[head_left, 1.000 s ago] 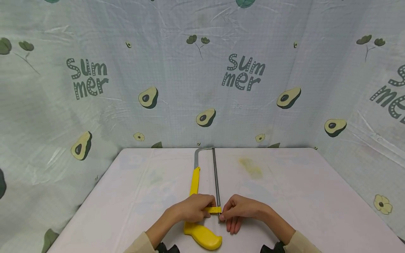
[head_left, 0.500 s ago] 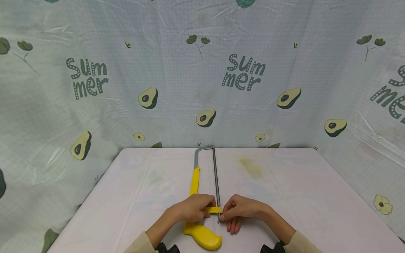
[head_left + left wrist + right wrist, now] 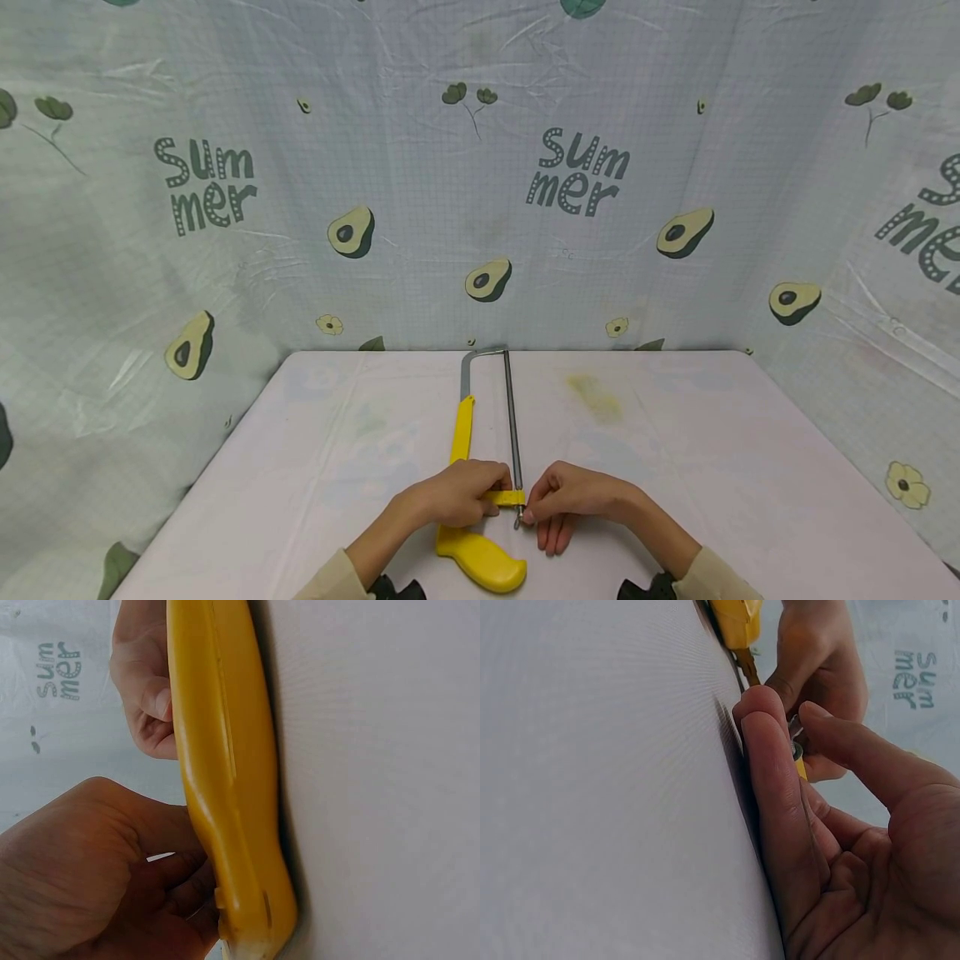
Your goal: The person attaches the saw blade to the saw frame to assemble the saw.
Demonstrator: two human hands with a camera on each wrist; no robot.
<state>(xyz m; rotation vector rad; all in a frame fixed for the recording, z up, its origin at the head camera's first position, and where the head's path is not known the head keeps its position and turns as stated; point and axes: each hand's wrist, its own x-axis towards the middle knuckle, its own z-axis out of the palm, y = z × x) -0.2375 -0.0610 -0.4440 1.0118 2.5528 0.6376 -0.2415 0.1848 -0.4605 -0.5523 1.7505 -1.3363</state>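
Note:
A hacksaw (image 3: 483, 562) with a yellow handle and grey metal frame lies on the table, its bow pointing away from me. My left hand (image 3: 461, 492) grips the yellow handle around its short crosspiece (image 3: 508, 498). The long, straight metal blade side (image 3: 513, 425) runs from the far bow to that crosspiece. At its near end sticks out a small wing nut (image 3: 517, 523), which the thumb and forefinger of my right hand (image 3: 573, 496) pinch. In the left wrist view the yellow handle (image 3: 232, 765) covers part of both hands.
A white-covered table (image 3: 675, 433) carries the saw near its middle. Behind and beside it hangs a pale sheet (image 3: 420, 167) printed with avocados and lettering. A yellowish stain (image 3: 595, 398) marks the table to the right of the saw.
The wing nut has turned a little between the right fingertips. Both hands and the hacksaw stay in the same place.

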